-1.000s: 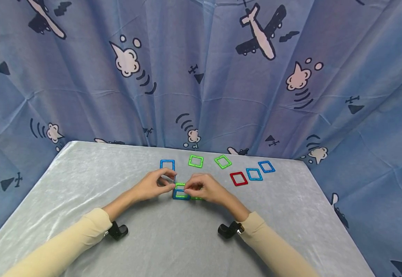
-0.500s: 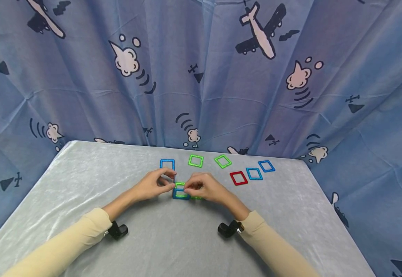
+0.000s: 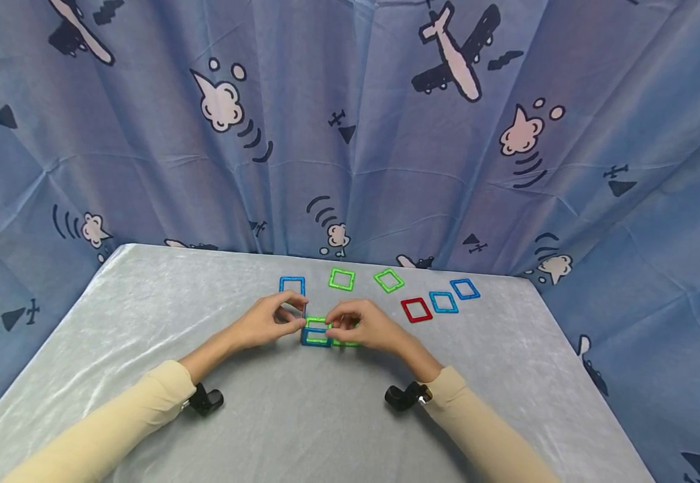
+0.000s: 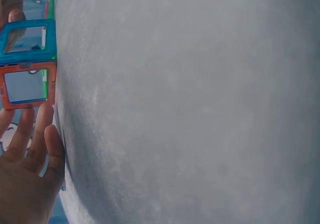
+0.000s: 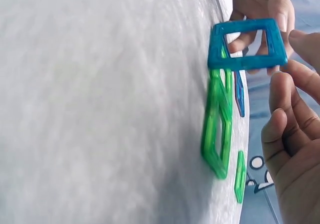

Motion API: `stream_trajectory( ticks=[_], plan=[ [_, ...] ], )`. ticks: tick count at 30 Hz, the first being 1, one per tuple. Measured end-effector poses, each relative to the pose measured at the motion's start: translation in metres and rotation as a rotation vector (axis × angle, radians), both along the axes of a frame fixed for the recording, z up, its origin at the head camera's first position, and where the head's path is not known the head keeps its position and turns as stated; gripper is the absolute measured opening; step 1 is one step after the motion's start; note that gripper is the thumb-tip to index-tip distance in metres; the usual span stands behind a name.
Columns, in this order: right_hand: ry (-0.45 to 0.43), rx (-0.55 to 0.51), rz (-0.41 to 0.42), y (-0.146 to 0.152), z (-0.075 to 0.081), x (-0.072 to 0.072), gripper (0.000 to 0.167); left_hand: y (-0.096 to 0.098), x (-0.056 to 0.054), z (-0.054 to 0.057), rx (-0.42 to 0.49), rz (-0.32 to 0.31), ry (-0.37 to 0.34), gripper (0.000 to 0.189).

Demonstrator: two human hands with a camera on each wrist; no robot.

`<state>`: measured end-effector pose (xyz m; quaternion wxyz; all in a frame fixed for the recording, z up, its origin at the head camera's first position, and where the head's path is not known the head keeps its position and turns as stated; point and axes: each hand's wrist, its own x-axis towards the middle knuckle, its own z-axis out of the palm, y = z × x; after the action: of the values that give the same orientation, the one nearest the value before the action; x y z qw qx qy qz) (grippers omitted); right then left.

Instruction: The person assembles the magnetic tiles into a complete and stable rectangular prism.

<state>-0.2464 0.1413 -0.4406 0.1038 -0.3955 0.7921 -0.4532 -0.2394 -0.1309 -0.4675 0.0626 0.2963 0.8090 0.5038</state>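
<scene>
- While both hands meet near the centre of the head view, a blue frame stands between them, in front of and beside flat green frames on the grey tablecloth. The left hand curves in from the left with a clear gap between thumb and fingers; the right hand arches in from the right, its fingers narrowed. Right of centre lie a red frame and two loose blue frames.
- In the left wrist view, the blue frame is at upper left, edge to edge with an orange frame just below it. The left fingers are spread, their tips at the orange frame's lower edge.
- In the right wrist view, the blue frame is at upper right. The right fingers are loosely parted beside it; whether any tip touches, I cannot tell.
- The step in hand looks like joining upright frames above the green ones; the next move probably calls for squaring that corner gently, without knocking it over.
</scene>
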Motion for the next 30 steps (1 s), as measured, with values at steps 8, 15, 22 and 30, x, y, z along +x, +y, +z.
stream_trajectory(
  ticks=[8,15,22,30],
  plan=[
    [0.007,-0.024,-0.05,0.017,0.001,-0.003,0.017,-0.001,0.0,0.001,-0.001,0.002,-0.008,0.043],
    [0.003,-0.032,-0.089,0.036,0.006,-0.003,0.017,-0.001,0.001,0.001,0.005,-0.007,-0.012,0.044],
    [0.005,0.0,-0.178,0.06,0.007,-0.004,0.014,-0.001,0.001,0.0,0.009,-0.014,-0.015,0.043],
    [0.019,0.017,-0.213,0.09,0.01,-0.001,0.014,-0.001,-0.001,-0.001,0.004,-0.018,-0.01,0.043]
  ],
)
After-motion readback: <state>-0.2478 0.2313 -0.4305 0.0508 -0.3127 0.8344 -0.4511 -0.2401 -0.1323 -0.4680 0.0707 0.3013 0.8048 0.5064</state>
